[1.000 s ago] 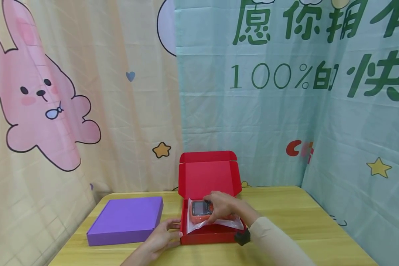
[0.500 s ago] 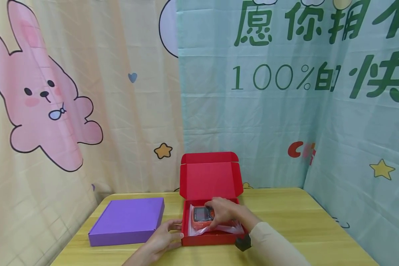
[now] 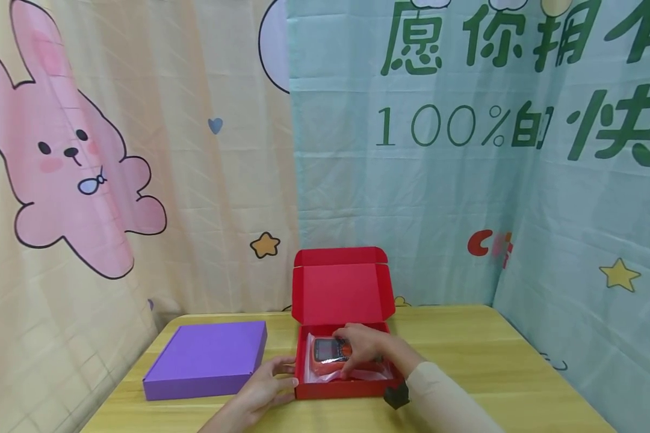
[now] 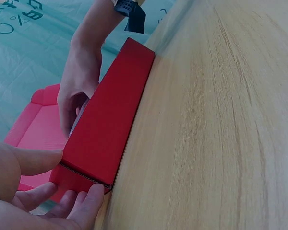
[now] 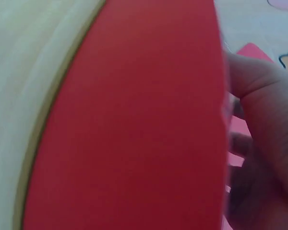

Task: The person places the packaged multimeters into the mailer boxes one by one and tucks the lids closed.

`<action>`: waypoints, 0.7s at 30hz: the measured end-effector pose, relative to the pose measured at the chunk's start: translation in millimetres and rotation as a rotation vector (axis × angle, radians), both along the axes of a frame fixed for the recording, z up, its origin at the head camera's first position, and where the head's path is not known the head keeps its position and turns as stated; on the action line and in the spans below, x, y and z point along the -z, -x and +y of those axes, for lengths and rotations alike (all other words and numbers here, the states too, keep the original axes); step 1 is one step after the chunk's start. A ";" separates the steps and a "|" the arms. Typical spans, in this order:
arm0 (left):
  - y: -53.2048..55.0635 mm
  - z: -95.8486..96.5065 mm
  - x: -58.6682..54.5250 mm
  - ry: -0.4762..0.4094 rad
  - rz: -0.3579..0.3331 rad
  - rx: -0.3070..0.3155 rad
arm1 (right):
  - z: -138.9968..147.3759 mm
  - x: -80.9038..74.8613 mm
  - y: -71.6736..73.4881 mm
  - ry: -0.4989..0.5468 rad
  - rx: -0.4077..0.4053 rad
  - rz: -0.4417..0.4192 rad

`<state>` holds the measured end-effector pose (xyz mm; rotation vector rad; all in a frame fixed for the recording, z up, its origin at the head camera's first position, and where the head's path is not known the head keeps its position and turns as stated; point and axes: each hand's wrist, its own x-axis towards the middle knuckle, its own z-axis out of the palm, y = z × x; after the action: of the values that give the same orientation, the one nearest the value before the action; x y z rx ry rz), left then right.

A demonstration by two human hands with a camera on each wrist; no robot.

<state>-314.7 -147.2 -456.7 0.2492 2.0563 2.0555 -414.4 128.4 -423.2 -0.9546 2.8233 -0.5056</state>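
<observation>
In the head view an open red box (image 3: 346, 391) holds an orange multimeter (image 3: 327, 365) with a grey screen, wrapped in clear plastic (image 3: 316, 377). My right hand (image 3: 364, 344) reaches in from above and grips the multimeter across its middle, covering its right part. At the box's left front corner my left hand (image 3: 271, 382) steadies it with fairly straight fingers. The left wrist view shows that hand's thumb (image 4: 41, 160) at the upper corner and its fingertips against the lower side wall. From the right wrist, the box's wall hides what the right fingers hold.
A closed purple box (image 3: 206, 358) lies on the wooden table (image 3: 476, 361), left of the red one. The red lid (image 3: 343, 291) stands raised at the back. Printed curtains (image 3: 401, 210) hang behind and beside the table. A black wrist device (image 3: 396, 397) sits under the right forearm.
My right hand has lowered the wrapped multimeter deeper into the red box, and the plastic lies flatter around it. The left hand keeps its place at the box's corner.
</observation>
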 end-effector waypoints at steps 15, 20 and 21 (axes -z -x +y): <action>-4.4 0.1 -9.2 -0.014 0.001 0.005 | 24.9 -17.7 -4.8 0.039 -0.057 0.020; 1.9 1.6 -16.1 0.131 0.064 -0.046 | 36.6 -29.6 -5.7 0.086 -0.040 0.027; 3.5 2.1 -18.1 0.163 0.083 -0.058 | 39.0 -31.8 -5.5 0.101 -0.039 0.031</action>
<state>-318.3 -145.0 -438.6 0.2532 2.2918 1.9257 -408.9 167.4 -391.4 -1.0417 2.8244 -0.6399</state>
